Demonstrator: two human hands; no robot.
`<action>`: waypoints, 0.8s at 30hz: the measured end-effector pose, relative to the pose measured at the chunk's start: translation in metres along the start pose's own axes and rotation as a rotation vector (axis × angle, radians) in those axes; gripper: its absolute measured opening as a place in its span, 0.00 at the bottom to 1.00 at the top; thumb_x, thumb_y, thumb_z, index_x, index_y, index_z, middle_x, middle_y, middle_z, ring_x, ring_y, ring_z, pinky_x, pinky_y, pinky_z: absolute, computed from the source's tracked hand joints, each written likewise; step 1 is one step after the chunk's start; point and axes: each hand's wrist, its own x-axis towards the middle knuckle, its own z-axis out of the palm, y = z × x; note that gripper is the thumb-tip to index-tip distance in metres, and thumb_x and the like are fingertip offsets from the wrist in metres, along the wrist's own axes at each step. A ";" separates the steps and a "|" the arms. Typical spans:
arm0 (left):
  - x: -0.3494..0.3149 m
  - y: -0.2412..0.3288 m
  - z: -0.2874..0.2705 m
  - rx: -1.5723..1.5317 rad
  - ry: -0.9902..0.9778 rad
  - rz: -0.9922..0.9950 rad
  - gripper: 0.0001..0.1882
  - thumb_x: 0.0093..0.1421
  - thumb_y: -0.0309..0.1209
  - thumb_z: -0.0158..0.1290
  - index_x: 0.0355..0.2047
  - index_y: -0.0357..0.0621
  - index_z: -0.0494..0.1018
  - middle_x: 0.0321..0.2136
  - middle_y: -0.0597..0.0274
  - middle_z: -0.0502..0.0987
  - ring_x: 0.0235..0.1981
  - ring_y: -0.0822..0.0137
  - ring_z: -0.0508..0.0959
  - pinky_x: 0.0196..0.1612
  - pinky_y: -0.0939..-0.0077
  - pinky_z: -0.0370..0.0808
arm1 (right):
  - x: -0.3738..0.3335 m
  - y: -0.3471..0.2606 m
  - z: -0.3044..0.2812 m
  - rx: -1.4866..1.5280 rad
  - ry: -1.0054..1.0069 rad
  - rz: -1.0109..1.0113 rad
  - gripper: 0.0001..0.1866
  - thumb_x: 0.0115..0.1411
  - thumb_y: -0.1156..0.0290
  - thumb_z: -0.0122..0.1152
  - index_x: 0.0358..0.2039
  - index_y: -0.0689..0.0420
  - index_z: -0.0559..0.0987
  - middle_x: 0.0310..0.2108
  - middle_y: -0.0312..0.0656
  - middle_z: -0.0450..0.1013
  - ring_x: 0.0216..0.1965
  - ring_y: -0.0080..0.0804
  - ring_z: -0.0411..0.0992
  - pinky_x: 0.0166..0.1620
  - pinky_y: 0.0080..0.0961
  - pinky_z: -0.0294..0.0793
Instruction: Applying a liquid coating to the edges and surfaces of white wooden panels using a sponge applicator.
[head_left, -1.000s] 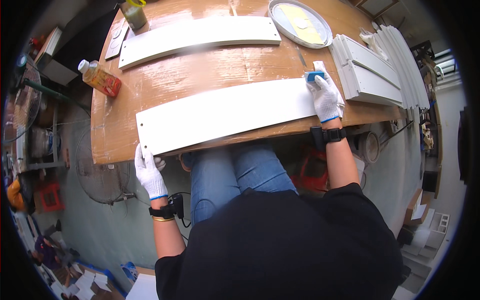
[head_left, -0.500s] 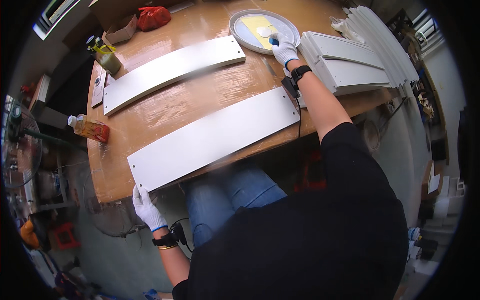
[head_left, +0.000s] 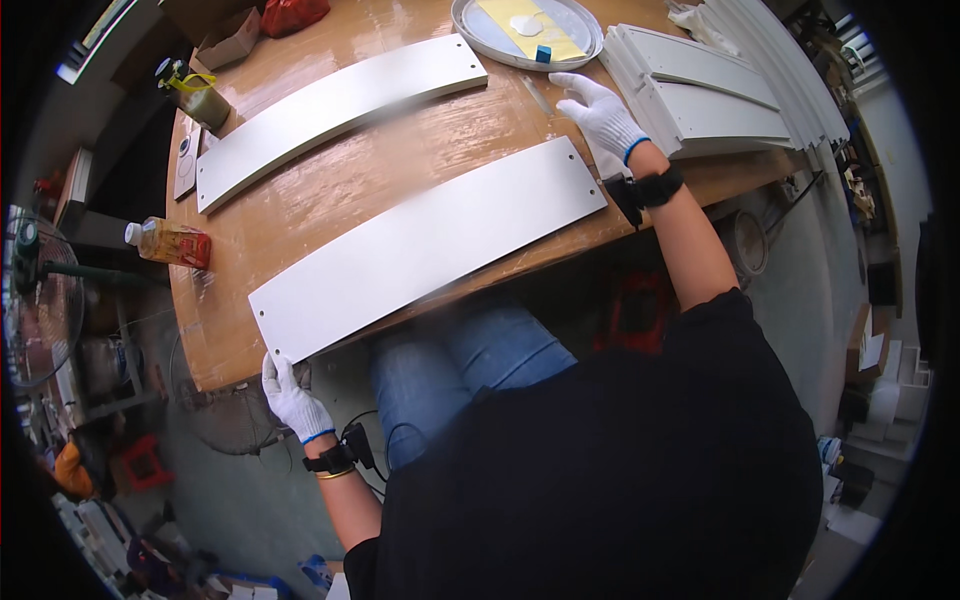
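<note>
rear board (head_left: 340, 112) — behind front board (head_left: 430, 250) | block (head_left: 543, 54) — in tray (head_left: 568, 17) | bottle (head_left: 172, 243) on table (head_left: 228, 310), left

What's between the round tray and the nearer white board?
A thin flat strip on the tabletop, with the right hand just to its right; the head view shows both.

A long white board (head_left: 430, 252), holed at both ends, lies flat on the table (head_left: 300, 205).
</note>
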 end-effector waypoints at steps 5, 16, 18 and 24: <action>-0.005 0.005 0.005 0.000 0.013 -0.012 0.17 0.67 0.30 0.52 0.54 0.40 0.69 0.43 0.59 0.78 0.36 0.71 0.79 0.37 0.78 0.79 | -0.074 -0.020 -0.007 -0.032 -0.123 0.015 0.23 0.59 0.67 0.57 0.55 0.59 0.75 0.53 0.50 0.73 0.55 0.39 0.71 0.60 0.30 0.67; 0.022 0.006 -0.010 0.233 0.031 -0.021 0.16 0.67 0.37 0.52 0.51 0.45 0.69 0.44 0.61 0.76 0.39 0.68 0.78 0.38 0.74 0.79 | 0.055 0.003 0.009 -0.453 0.108 -0.094 0.29 0.55 0.69 0.57 0.60 0.51 0.71 0.65 0.53 0.60 0.63 0.54 0.61 0.64 0.37 0.63; 0.013 0.016 -0.014 0.272 0.121 0.014 0.15 0.67 0.36 0.53 0.50 0.44 0.69 0.41 0.61 0.77 0.37 0.68 0.78 0.36 0.74 0.79 | 0.083 -0.009 0.030 -0.485 0.057 -0.165 0.30 0.53 0.69 0.57 0.60 0.48 0.71 0.64 0.52 0.62 0.62 0.53 0.63 0.64 0.39 0.63; 0.013 0.004 0.011 0.360 0.078 0.220 0.13 0.60 0.31 0.61 0.42 0.39 0.73 0.35 0.63 0.76 0.36 0.73 0.74 0.43 0.77 0.74 | 0.088 0.069 0.015 -0.600 -0.018 -0.123 0.30 0.52 0.73 0.60 0.58 0.60 0.70 0.58 0.56 0.66 0.60 0.53 0.64 0.62 0.39 0.65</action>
